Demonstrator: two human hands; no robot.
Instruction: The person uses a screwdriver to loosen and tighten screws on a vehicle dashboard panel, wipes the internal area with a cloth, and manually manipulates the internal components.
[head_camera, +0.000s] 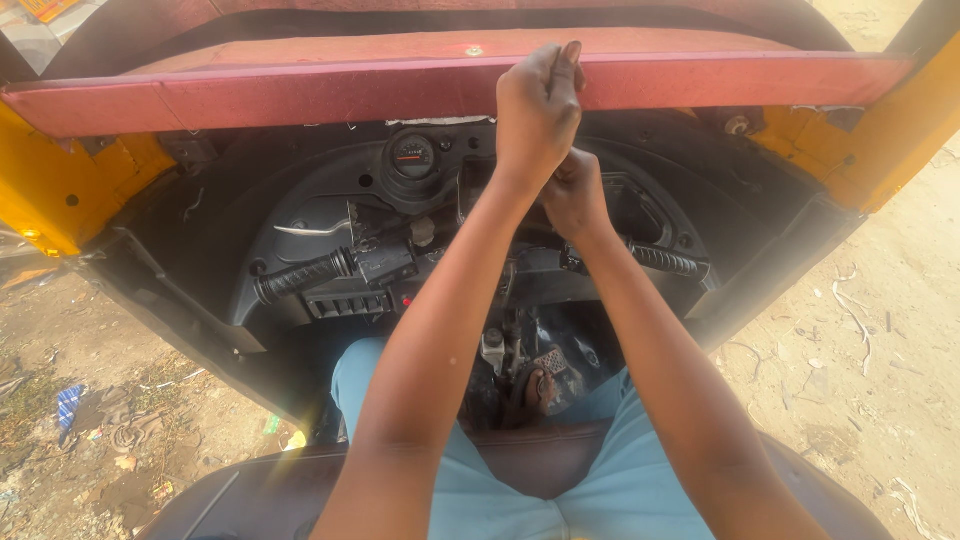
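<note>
I sit on a brown seat behind the handlebar of a small three-wheeled vehicle. My left hand (537, 108) is raised with its fingers closed, pinching at the lower edge of the red padded panel (300, 95) above the dashboard. My right hand (572, 192) is just below it, fingers curled in front of the black dashboard (330, 190). What either hand grips is too small or hidden to tell. A round gauge (413, 156) sits left of my hands.
Black handlebar grips stick out at left (300, 275) and right (668, 262). Yellow body frame parts flank the dashboard (60, 190) (880, 140). Pedals and wiring lie between my knees (530, 375). Sandy ground with litter lies on both sides (880, 330).
</note>
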